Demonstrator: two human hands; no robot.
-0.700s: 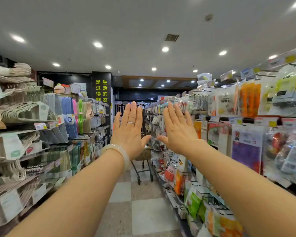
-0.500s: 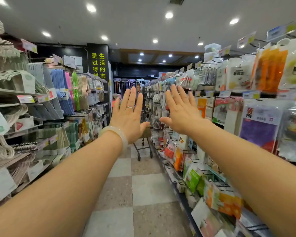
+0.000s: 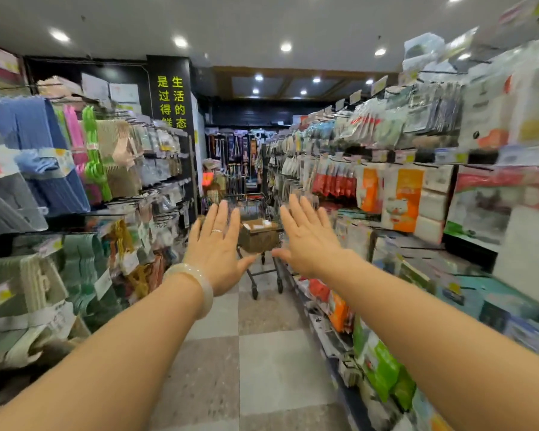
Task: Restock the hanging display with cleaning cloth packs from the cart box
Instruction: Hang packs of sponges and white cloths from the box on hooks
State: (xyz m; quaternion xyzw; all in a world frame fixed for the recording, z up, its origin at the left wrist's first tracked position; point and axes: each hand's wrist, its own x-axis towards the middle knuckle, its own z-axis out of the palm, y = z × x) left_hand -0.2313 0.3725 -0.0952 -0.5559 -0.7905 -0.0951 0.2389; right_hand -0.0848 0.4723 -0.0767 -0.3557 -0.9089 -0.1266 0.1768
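Both hands are being held up flat, fingers spread, nothing gripped: left hand (image 3: 217, 248), right hand (image 3: 308, 241). The cart (image 3: 257, 244) with its box (image 3: 258, 234) is being framed in the gap between them, well apart down the aisle, straight ahead; neither hand is judged nearer. Hanging display (image 3: 386, 194) is running along the right side.

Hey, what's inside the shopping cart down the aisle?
A brown cardboard box sits in the cart, its open top showing pale blurred shapes. Its contents are too blurred to identify, and the left hand covers part of the cart's left side.
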